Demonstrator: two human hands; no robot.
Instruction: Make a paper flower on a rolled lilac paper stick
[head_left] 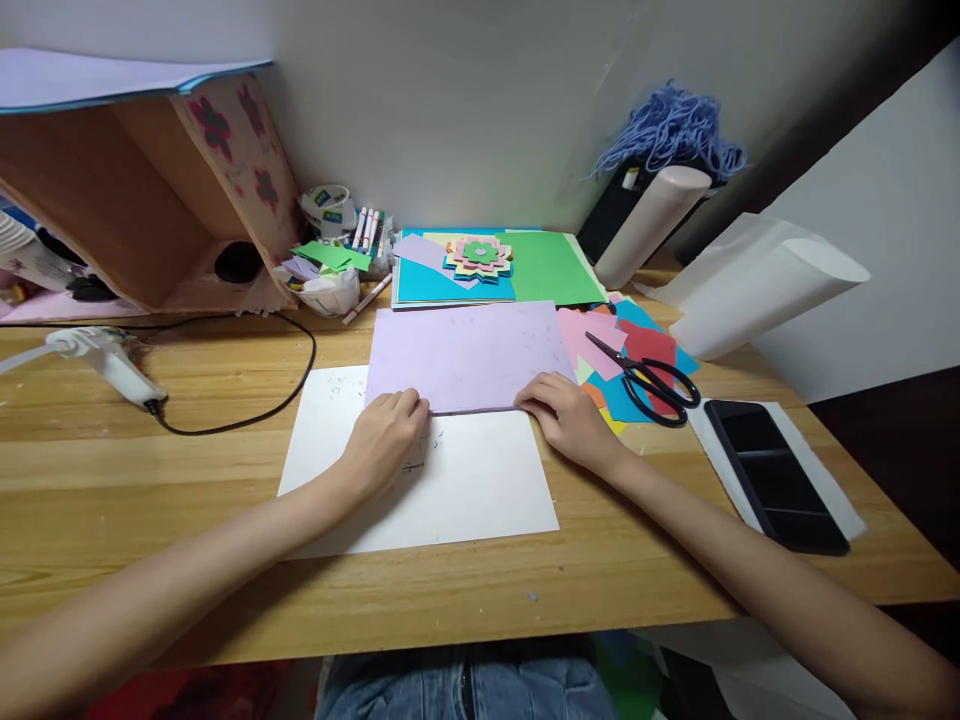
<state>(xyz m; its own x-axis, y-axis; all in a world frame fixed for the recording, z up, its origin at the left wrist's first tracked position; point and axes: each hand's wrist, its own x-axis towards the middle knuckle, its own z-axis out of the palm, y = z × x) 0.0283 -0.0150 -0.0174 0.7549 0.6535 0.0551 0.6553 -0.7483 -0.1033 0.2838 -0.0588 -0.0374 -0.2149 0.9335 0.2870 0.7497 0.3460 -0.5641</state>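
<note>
A sheet of lilac paper [466, 355] lies in front of me, its near edge partly over a white sheet [480, 485]. My left hand [385, 437] grips the lilac paper at its near left corner, fingers curled onto the edge. At the near right corner, my right hand [568, 417] pinches the same edge between thumb and fingers. Small paper bits and a dark mark show on the white sheet beside my left hand. Black-handled scissors [651, 385] rest on coloured paper scraps [596, 340], just beyond my right hand.
Behind the lilac paper, a layered paper flower [480, 257] sits on stacked coloured sheets [559, 265]. A white glue gun [112, 365] with a black cord lies left. A phone [776, 475] is at right. A cardboard box [142, 190], markers [367, 230] and a paper roll [652, 225] stand behind.
</note>
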